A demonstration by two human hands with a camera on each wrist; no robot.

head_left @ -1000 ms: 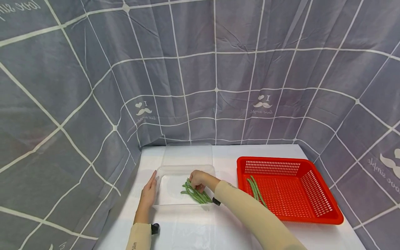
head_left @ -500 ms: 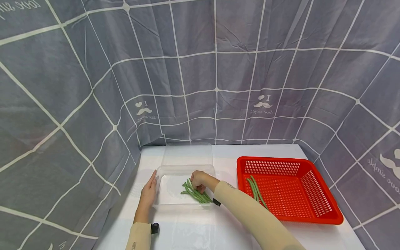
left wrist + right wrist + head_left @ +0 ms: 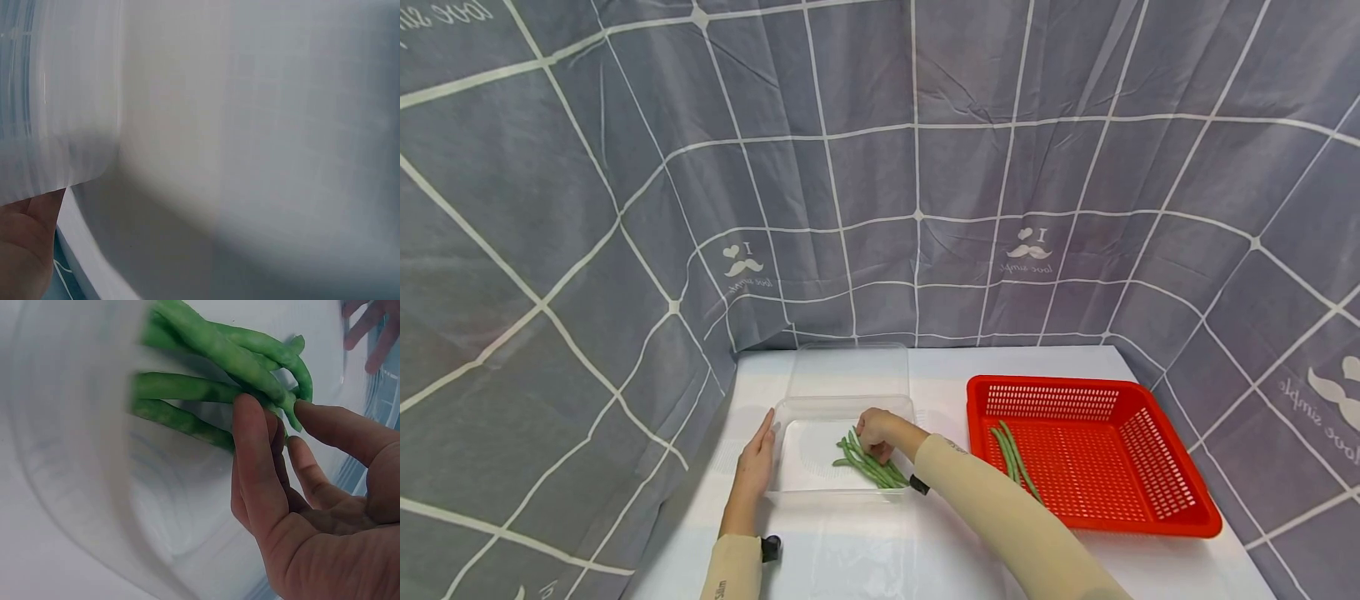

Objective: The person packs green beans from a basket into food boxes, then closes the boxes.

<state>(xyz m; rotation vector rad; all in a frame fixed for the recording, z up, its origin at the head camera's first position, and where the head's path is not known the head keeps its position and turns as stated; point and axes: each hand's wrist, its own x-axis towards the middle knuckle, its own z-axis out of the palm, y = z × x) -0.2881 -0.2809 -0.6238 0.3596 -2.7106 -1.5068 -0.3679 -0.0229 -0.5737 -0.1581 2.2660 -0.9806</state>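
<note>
A clear plastic container (image 3: 805, 442) lies on the white table, holding several green beans (image 3: 880, 473) in its right half. My right hand (image 3: 880, 432) reaches in over its right side and pinches green bean ends (image 3: 289, 406) between thumb and fingers; the rest of those beans spread away toward the near wall. Along the container's left wall rests my left hand (image 3: 754, 468), fingers straight. Part of that hand (image 3: 28, 244) shows beneath the translucent wall (image 3: 75, 94) in the left wrist view.
A red perforated basket (image 3: 1097, 450) stands at the right with a few green beans (image 3: 1009, 450) along its left side, partly behind the right sleeve. Behind the container lies a clear lid (image 3: 850, 372). A grey checked curtain (image 3: 880, 183) encloses the table (image 3: 835, 550).
Hardly anything differs: both hands keep their places at the container, and the beans between the right fingers have shifted very slightly.
</note>
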